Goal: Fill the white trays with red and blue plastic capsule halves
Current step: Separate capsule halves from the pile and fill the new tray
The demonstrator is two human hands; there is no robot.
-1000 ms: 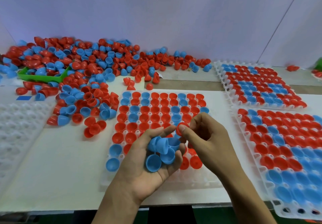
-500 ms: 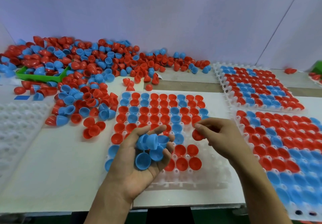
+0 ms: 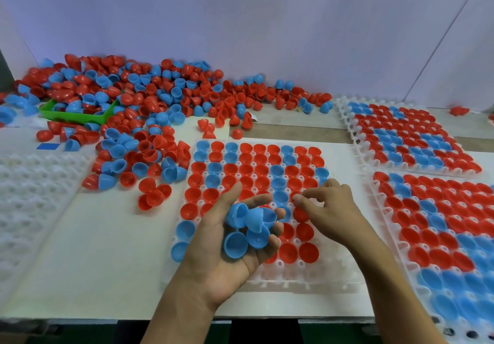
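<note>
Capsule halves (image 3: pixel 149 119) heaped behind tray (image 3: pixel 307 276)

Capsule halves, blue (image 3: pixel 247 230) and red (image 3: pixel 153 199): smooth moulded plastic with a soft gloss, hollow insides catching dull highlights. White trays (image 3: pixel 307 276): thin, semi-translucent formed plastic with a satin sheen, the same as the unfilled tray (image 3: pixel 29 196) at the left; green bin (image 3: pixel 77 117): opaque glossy plastic. Table top (image 3: pixel 93 263): flat, matt white sheet, with a strip of bare, grainy wood-like board (image 3: pixel 294 127) showing farther back; wall (image 3: pixel 240 22): smooth, matt panel.
</note>
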